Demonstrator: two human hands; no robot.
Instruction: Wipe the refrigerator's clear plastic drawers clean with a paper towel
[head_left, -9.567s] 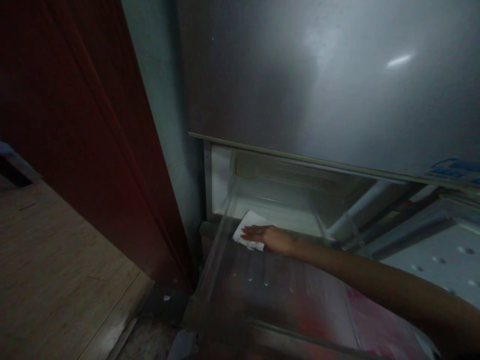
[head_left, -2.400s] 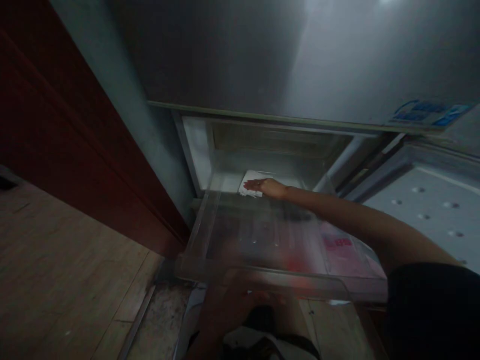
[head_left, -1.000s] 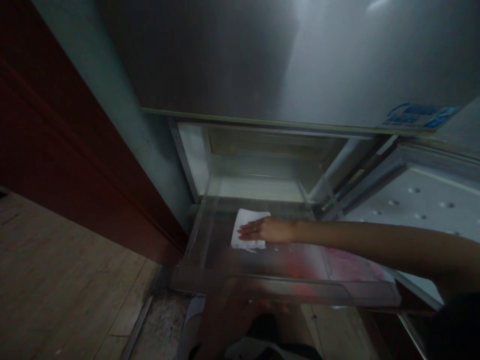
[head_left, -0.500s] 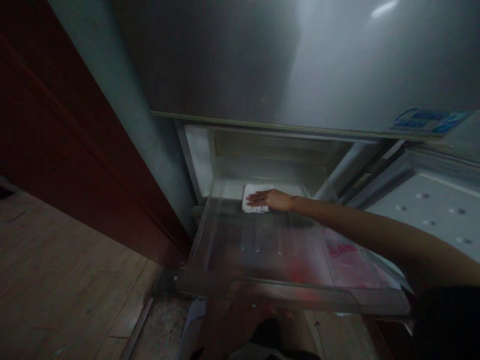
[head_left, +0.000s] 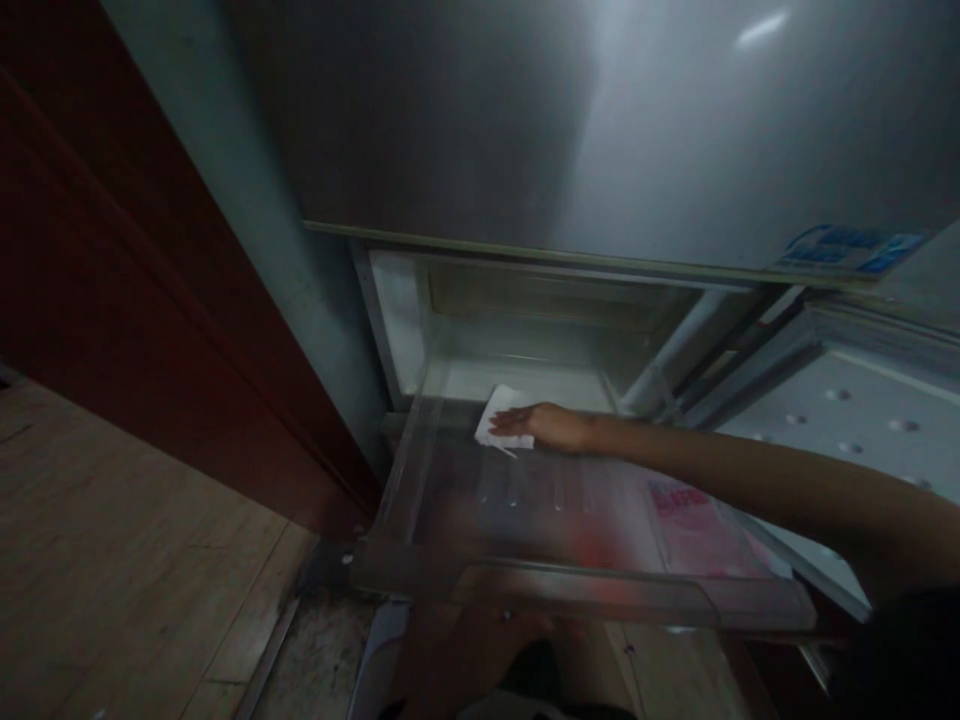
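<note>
Flooring [head_left: 112, 560] of pale wood is seen at the far left, with a dark red panel [head_left: 112, 260] rising behind it and a grey wall strip [head_left: 247, 220] beside that. To the right, a clear drawer [head_left: 420, 470] is pulled out from the open lower compartment of a fridge [head_left: 600, 130], whose closed upper door fills the top of the view. Below the drawer's front lip, the left hand [head_left: 480, 650] is dimly seen through the clear plastic; whether its grip is spread or closed cannot be told in the shadow. At the back left of the drawer, a white cloth [head_left: 499, 420] is pressed flat under the right hand [head_left: 544, 425]; the fingers are laid out straight on it and nothing is pinched. Further right, a pink packet [head_left: 690, 510] lies in the drawer, near the outstretched forearm. At the far right, the open lower door [head_left: 862, 420] is seen with its white dimpled lining.

A slip is judged possible: the cloth is held by flat pressure alone and could bunch or slide away on the smooth plastic. With the drawer drawn far out, a heavy downward push could tip it or strain its rails, and the packet could be nudged by the forearm.
</note>
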